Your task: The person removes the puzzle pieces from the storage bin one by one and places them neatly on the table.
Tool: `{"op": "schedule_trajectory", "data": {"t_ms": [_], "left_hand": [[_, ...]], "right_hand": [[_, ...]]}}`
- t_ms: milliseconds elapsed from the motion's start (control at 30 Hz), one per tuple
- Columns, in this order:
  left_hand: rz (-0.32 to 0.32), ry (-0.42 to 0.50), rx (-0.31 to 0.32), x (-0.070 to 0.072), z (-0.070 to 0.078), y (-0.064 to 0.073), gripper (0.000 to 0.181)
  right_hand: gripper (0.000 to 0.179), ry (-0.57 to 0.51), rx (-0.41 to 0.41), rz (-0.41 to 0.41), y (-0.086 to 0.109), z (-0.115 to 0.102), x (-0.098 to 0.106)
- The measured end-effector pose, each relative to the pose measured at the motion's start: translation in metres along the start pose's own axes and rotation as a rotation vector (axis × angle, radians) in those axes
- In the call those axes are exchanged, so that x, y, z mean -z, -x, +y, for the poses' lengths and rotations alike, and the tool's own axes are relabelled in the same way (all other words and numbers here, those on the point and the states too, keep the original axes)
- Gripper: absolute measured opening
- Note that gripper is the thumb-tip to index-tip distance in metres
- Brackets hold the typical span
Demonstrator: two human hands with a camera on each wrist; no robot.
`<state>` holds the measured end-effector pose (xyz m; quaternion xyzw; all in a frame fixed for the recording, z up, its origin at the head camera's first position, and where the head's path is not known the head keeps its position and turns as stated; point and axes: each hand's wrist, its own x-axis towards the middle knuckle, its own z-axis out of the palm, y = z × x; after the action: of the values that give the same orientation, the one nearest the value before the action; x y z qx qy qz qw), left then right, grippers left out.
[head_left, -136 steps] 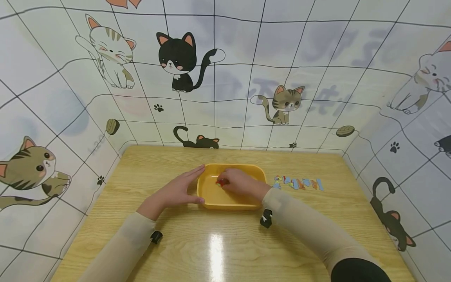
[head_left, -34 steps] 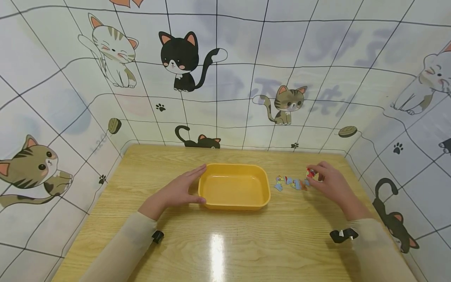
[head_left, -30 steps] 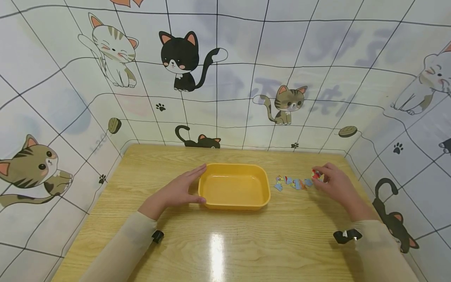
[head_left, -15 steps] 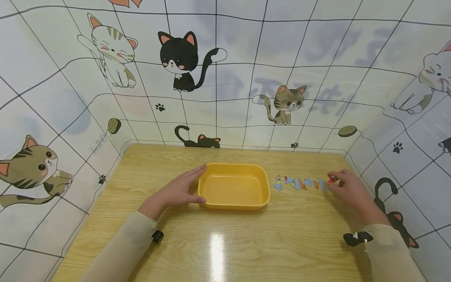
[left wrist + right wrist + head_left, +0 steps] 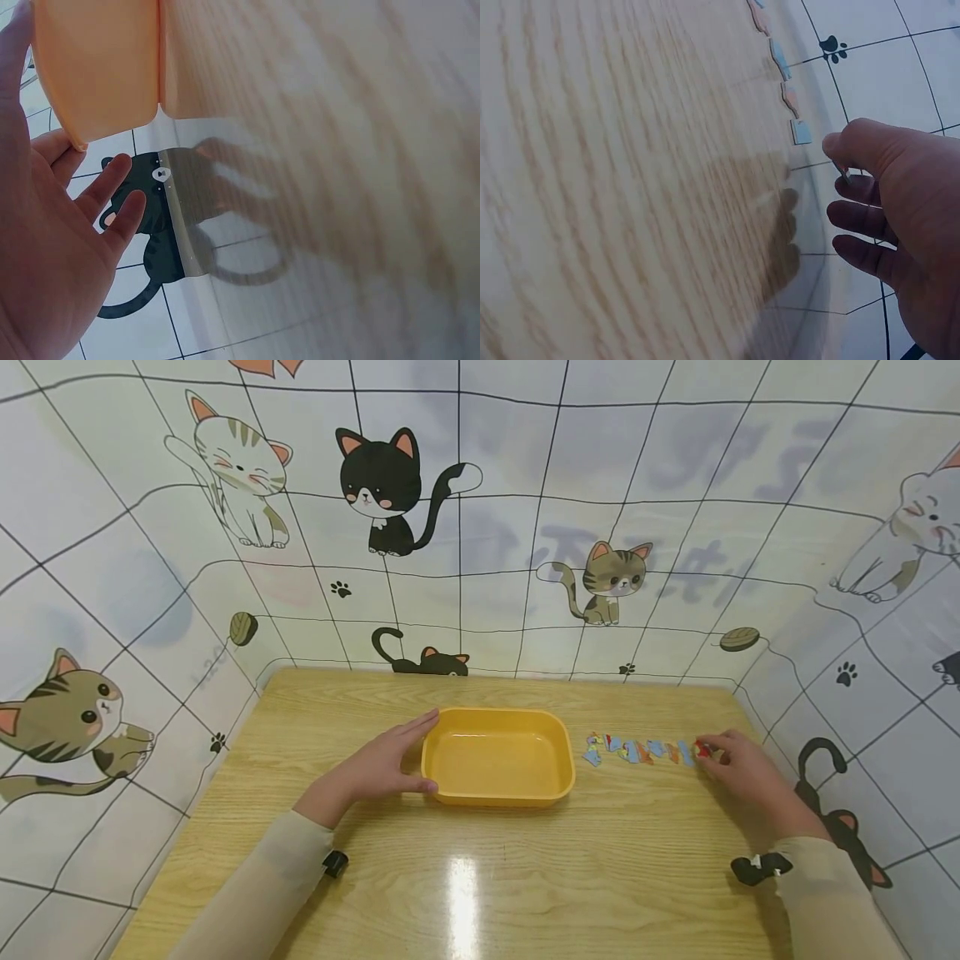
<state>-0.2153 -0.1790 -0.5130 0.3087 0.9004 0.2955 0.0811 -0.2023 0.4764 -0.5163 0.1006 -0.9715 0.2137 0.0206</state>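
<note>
A yellow plastic tray (image 5: 498,799) sits on the wooden table. The left hand (image 5: 378,767) rests at the tray's left end, fingers at the back corner and thumb at the front corner. In the left wrist view its fingers look mostly straight and spread by the tray wall (image 5: 97,67). Farther right, the right hand (image 5: 746,772) pinches a small red puzzle piece (image 5: 702,749) between thumb and fingertips. That piece is at the right end of a row of blue and orange puzzle pieces (image 5: 633,752). In the right wrist view the held piece (image 5: 844,174) shows only as a thin edge.
The wood-grain table (image 5: 480,885) meets a white wall covering (image 5: 495,527) with grid lines and cartoon cats at the back and sides. A light reflection (image 5: 461,893) lies on the table in front of the tray. Black wrist cameras (image 5: 761,868) hang below the sleeves.
The right hand has taken the red puzzle piece from the tray, carried it right over the row and lowered it at the row's right end. The left hand and tray have stayed put.
</note>
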Motion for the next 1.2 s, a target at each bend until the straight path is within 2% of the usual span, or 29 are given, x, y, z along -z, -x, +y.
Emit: {"op": "schedule_trajectory", "data": {"t_ms": [533, 833, 1200], "left_hand": [[0.0, 0.002, -0.002, 0.001, 0.0016, 0.0004, 0.123], [0.0, 0.001, -0.003, -0.0002, -0.0004, 0.0004, 0.124], [0.007, -0.008, -0.002, -0.0006, -0.0003, 0.0007, 0.124]], "right_hand": [[0.042, 0.084, -0.088, -0.09, -0.0055, -0.0012, -0.003], [0.038, 0.07, -0.036, -0.065, -0.0058, -0.0006, -0.0054], [0.038, 0.054, -0.017, -0.055, -0.004, 0.0016, -0.0068]]}}
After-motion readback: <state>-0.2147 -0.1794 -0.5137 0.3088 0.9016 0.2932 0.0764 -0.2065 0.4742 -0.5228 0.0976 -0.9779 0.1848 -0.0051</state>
